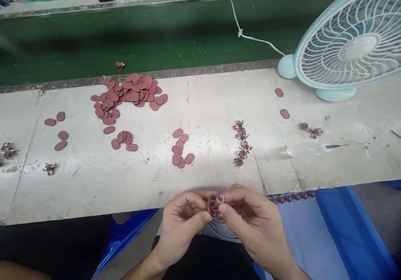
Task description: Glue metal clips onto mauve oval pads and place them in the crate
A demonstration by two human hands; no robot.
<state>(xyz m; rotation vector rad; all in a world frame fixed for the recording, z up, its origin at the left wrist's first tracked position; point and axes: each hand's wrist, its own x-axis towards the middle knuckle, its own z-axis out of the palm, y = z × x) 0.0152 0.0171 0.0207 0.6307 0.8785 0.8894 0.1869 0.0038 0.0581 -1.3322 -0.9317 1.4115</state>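
At the table's front edge, my left hand (184,221) pinches a reddish-brown oval disc (210,205) by its edge. My right hand (253,221) is closed on a small dark red figurine (218,205) with a white and orange detail, held against the disc. The fingertips of both hands nearly meet and hide part of both pieces. Beyond the hands lie a small group of oval discs (177,150) and a column of similar figurines (242,136).
A large pile of discs (138,89) lies at the back left of the white table (206,113). A light blue fan (334,94) stands back right, near a translucent bottle with a dark needle tip (307,150). Below right, a blue tray (351,230) holds a row of figurines.
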